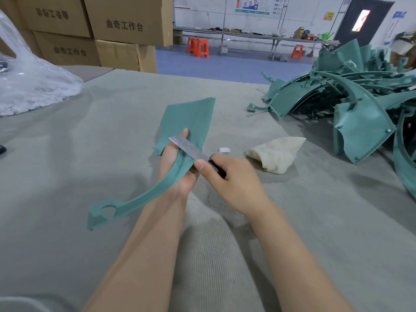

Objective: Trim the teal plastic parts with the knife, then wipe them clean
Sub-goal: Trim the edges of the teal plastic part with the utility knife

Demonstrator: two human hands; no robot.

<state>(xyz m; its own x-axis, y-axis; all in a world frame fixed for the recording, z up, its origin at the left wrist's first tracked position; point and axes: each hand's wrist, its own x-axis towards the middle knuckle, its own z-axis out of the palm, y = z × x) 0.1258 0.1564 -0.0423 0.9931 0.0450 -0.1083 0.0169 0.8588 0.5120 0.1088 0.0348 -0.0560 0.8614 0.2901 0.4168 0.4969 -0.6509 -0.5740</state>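
The left hand [188, 182] fingers grip the teal part [191, 118], right hand [236, 179] fingers clasp the knife [189, 148]

Bright even indoor light, soft faint shadows; wide-angle bending at edges; sharp centre, slightly soft background

"曲奇工作台" is printed in dark chars on the upper-R cardboard box [124, 25] and repeated on the lower box [69, 51]. On the top-L box [53, 14] similar print is seen upside down. Wall posters [254, 4] and yellow sign [328, 15] at rear: too small to be read.
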